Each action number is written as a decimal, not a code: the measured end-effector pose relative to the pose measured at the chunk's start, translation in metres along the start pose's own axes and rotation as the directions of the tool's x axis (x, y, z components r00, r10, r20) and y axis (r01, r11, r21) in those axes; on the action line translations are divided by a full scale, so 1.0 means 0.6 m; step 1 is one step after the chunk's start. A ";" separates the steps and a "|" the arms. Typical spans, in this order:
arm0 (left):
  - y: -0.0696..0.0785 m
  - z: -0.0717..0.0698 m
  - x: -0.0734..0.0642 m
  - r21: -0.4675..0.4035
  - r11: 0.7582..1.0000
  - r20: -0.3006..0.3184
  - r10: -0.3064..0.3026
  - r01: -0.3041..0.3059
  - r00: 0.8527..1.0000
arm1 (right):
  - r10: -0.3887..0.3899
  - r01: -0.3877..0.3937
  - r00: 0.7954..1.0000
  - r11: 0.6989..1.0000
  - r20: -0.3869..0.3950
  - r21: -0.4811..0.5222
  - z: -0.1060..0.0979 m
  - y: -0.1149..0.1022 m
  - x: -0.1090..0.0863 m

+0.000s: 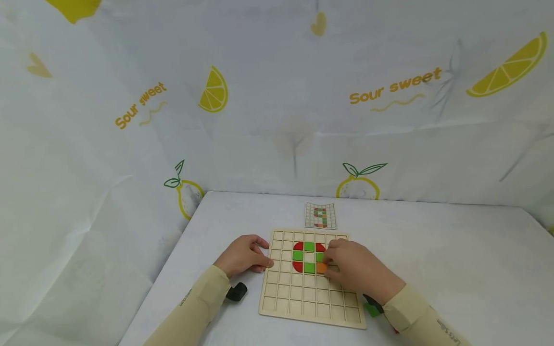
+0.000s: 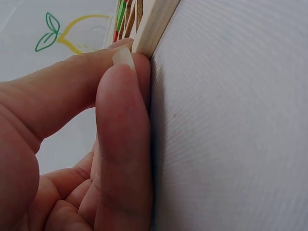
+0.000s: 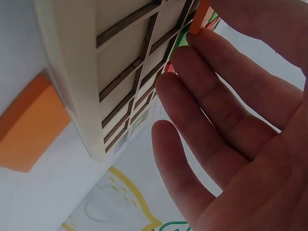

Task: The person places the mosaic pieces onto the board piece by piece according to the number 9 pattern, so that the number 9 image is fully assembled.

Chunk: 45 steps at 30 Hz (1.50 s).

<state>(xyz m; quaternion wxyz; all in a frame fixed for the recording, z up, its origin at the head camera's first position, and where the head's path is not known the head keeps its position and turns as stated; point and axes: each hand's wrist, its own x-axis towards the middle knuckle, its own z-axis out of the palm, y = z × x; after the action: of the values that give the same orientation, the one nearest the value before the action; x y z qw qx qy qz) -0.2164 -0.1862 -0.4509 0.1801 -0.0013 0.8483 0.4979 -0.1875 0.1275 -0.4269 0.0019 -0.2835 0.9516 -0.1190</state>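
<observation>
A wooden grid board (image 1: 290, 292) lies flat on the table. Red, green and orange pieces form a ring in its upper half, among them a green square (image 1: 309, 268) and a red rounded piece (image 1: 297, 266). At the board's left edge, my left hand (image 1: 245, 254) holds the rim with thumb and fingertips; the left wrist view shows them against the wooden edge (image 2: 156, 21). Over the right side, my right hand (image 1: 357, 264) pinches an orange tile (image 3: 198, 18) between thumb and index finger, at the ring's lower right. The other right fingers (image 3: 192, 106) extend loosely.
A pattern card (image 1: 320, 215) with a coloured figure on a grid lies behind the board. Loose pieces lie by the board's right side: a green one (image 1: 372, 310) partly under my right wrist, and an orange block (image 3: 33, 125). A lemon-print cloth (image 1: 277, 158) hangs behind the table.
</observation>
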 end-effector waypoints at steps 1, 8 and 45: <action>-0.001 0.000 0.000 0.000 1.000 0.001 0.001 -0.001 1.000 | 0.000 0.000 1.000 1.000 0.001 -0.001 -0.001 0.000 -0.001; -0.002 0.001 0.001 0.008 1.000 0.004 0.007 -0.007 1.000 | 0.010 -0.010 1.000 1.000 0.016 -0.003 -0.003 -0.001 -0.002; 0.000 0.001 -0.005 0.006 1.000 0.007 0.010 -0.010 1.000 | 0.144 -0.146 0.988 0.988 0.060 0.045 -0.024 0.017 -0.047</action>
<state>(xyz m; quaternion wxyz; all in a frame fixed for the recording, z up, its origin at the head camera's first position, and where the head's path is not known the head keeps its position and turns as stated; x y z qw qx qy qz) -0.2132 -0.1866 -0.4502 0.1805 0.0050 0.8493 0.4961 -0.1703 0.1541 -0.4173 0.0445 -0.2167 0.9660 -0.1340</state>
